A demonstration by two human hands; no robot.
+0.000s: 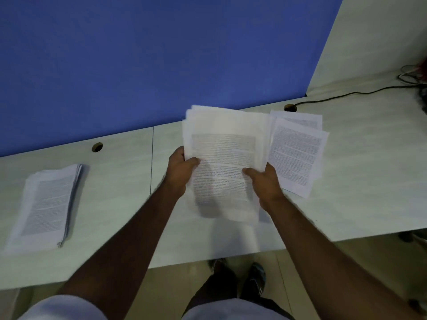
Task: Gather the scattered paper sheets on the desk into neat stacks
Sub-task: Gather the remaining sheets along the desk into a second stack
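Right of the squared-up white printed paper stack (47,204) on the pale desk (120,181), left hand (180,168) & right hand (263,181) grip an uneven sheaf of printed sheets (224,162), thumbs on top. Prob. squaring step; next: tap edges flush, w/ loose printed sheets (298,155) beyond still to gather.

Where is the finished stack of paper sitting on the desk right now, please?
In the head view the finished stack lies on the desk at far left, near a round cable hole, well apart from the bundle both hands hold.
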